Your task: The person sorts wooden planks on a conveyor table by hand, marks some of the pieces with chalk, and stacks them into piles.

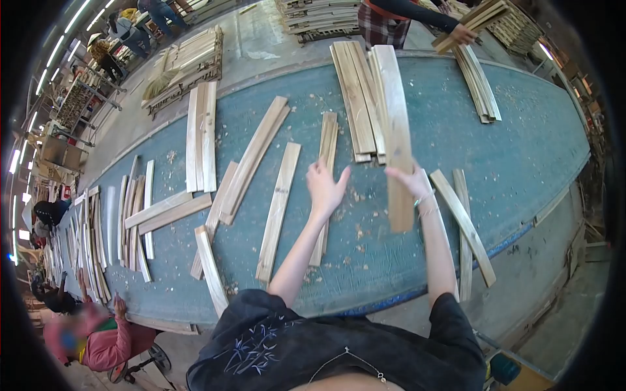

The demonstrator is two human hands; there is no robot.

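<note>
My right hand [415,184] grips a long, pale wooden plank [392,91] near its lower part. The plank points away from me, its near end slightly blurred. My left hand [327,190] is over a narrow wooden plank [329,133], thumb spread from the fingers; whether it touches the wood I cannot tell. Beside the held plank lies a stack of planks [355,98]. Left of my left hand, a single plank [279,208] rests on the blue-green table [365,287]. Two crossed planks [464,225] lie right of my right forearm.
More planks [254,156] are scattered leftward, with wood chips between them. Across the table, a co-worker's hand [463,34] holds planks above another stack [479,85]. A person in a pink sleeve [116,339] is at the lower left. Stacked wood [186,65] stands on the floor beyond.
</note>
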